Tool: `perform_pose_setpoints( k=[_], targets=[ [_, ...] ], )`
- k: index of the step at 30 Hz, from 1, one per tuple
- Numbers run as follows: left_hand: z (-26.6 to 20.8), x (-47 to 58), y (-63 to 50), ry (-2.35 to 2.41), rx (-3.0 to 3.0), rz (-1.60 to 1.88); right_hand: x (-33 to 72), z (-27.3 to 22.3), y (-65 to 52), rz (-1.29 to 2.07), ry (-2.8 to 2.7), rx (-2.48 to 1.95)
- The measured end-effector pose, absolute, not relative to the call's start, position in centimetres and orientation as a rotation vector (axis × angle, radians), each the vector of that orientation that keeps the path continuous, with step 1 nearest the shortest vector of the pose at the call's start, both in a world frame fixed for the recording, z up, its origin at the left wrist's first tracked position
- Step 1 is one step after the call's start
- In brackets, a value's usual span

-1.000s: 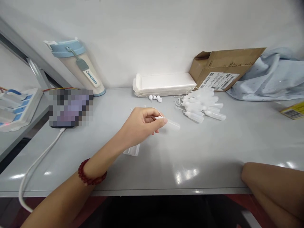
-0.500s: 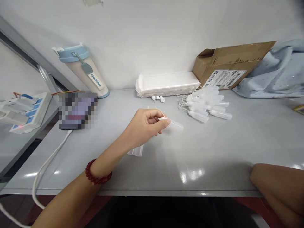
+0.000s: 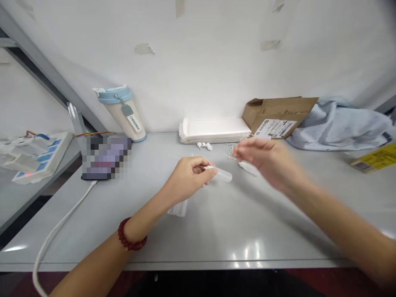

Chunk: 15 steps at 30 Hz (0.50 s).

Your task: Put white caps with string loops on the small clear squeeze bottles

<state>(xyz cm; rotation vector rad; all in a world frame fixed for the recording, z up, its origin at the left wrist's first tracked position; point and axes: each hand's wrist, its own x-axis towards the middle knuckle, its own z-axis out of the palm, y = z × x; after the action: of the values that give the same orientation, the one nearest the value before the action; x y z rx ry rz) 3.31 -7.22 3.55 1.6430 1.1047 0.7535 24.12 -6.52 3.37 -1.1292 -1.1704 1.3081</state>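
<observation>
My left hand (image 3: pixel 194 173) pinches a small translucent plastic tube (image 3: pixel 224 175) near its white top, between thumb and fingers. The tube points right and slightly down, and a thin white strand loops above the hand. My right hand (image 3: pixel 266 161) is smeared by motion over the pile of similar tubes, hiding most of it; one pile tube (image 3: pixel 248 168) shows below the fingers. Whether these fingers hold anything does not show. More clear tubes (image 3: pixel 177 209) lie on the table beneath my left forearm, partly covered. Several small white caps (image 3: pixel 204 146) sit beyond my left hand.
A stack of white flat packs (image 3: pixel 215 130) and an open cardboard box (image 3: pixel 278 115) stand against the wall, with pale blue cloth (image 3: pixel 337 123) beside them. Leftward are a tumbler (image 3: pixel 123 115), a phone (image 3: pixel 107 159) on a cable, and a power strip (image 3: pixel 46 159). A yellow box (image 3: pixel 375 159) is at right.
My right hand has come from the table's right front edge up and left to the tube pile. My left hand still holds its tube. The camera view has tilted up.
</observation>
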Motion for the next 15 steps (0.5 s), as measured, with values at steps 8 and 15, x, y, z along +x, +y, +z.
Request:
perform_pose_setpoints(
  k=[8, 15],
  targets=[
    [3.5, 3.3, -7.3, 1.132, 1.687, 0.701, 23.6, 1.2, -7.4, 1.594, -1.051, -0.998],
    [3.8, 3.6, -7.5, 1.099, 1.620, 0.685, 23.9, 1.3, -8.0, 1.603, -1.044, -1.053]
  ],
)
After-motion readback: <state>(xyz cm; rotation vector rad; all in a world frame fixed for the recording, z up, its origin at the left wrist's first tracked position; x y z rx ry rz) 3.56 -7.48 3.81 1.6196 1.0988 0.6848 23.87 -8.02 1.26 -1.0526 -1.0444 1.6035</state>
